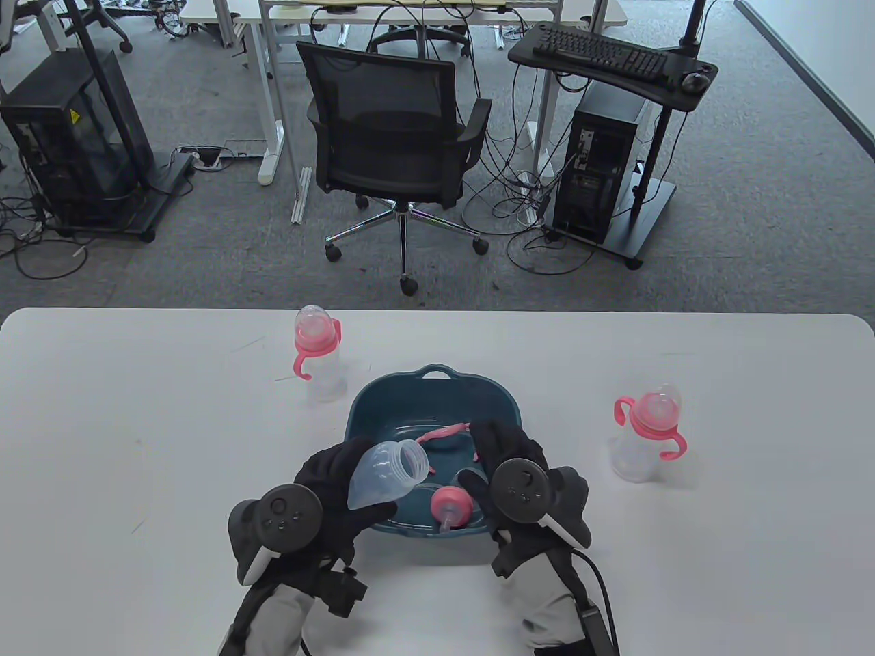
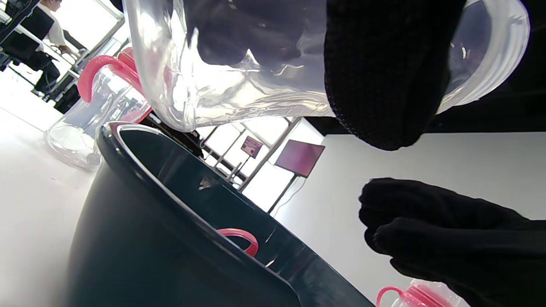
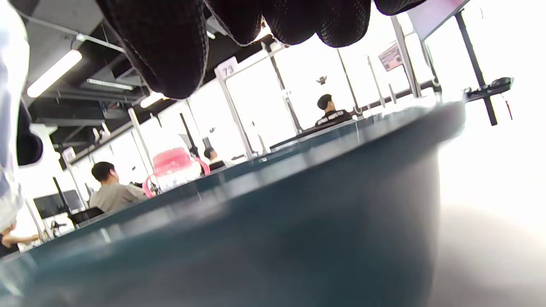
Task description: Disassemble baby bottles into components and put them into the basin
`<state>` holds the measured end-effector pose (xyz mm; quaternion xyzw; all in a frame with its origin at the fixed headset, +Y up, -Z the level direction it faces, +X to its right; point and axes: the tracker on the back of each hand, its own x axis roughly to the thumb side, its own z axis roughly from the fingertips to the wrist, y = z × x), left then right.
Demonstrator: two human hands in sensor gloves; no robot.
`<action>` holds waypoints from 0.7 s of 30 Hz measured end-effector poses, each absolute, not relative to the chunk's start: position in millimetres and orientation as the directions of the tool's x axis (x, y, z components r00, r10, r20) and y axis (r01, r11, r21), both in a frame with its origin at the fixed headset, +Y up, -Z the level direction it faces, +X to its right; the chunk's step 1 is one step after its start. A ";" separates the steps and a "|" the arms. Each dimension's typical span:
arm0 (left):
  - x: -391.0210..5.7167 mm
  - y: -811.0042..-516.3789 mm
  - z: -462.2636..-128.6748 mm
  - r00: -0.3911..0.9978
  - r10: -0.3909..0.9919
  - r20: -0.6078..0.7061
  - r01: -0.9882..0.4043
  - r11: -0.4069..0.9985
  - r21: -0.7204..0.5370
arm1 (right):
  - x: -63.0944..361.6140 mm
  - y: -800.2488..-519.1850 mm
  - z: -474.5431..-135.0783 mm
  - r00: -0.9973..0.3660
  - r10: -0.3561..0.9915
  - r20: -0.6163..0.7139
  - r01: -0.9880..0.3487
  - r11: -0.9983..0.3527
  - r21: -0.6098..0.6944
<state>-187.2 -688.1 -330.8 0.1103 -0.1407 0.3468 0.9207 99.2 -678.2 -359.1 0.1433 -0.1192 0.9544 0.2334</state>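
My left hand (image 1: 331, 482) grips a clear bottle body (image 1: 386, 471) on its side above the near left rim of the dark teal basin (image 1: 362, 410), its open threaded mouth towards the right. In the left wrist view a gloved finger (image 2: 384, 64) wraps over the clear body (image 2: 239, 64). My right hand (image 1: 502, 447) hovers over the basin's right side with fingers extended and nothing in them. Inside the basin lie a pink handle ring (image 1: 444, 432) and a pink collar with its nipple (image 1: 451, 507). The right wrist view shows bare fingertips (image 3: 170, 51) above the basin wall (image 3: 298, 221).
Two assembled bottles with pink collars and handles stand on the white table: one (image 1: 318, 352) behind the basin to the left, one (image 1: 649, 430) to its right. An office chair (image 1: 396, 137) stands beyond the table's far edge.
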 end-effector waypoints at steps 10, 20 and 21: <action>-185.4 -684.4 -329.8 0.703 0.626 0.337 -0.694 0.708 0.132 | 158.1 -681.2 -327.5 -0.885 0.361 0.294 -0.431 -0.874 -0.224; -168.6 -678.4 -337.3 0.711 0.657 0.249 -0.702 0.683 0.203 | 198.7 -713.9 -327.1 -0.880 0.421 0.221 -0.461 -0.869 -0.180; -165.9 -677.6 -340.3 0.725 0.649 0.232 -0.688 0.700 0.192 | 199.4 -714.6 -327.2 -0.882 0.418 0.220 -0.458 -0.871 -0.181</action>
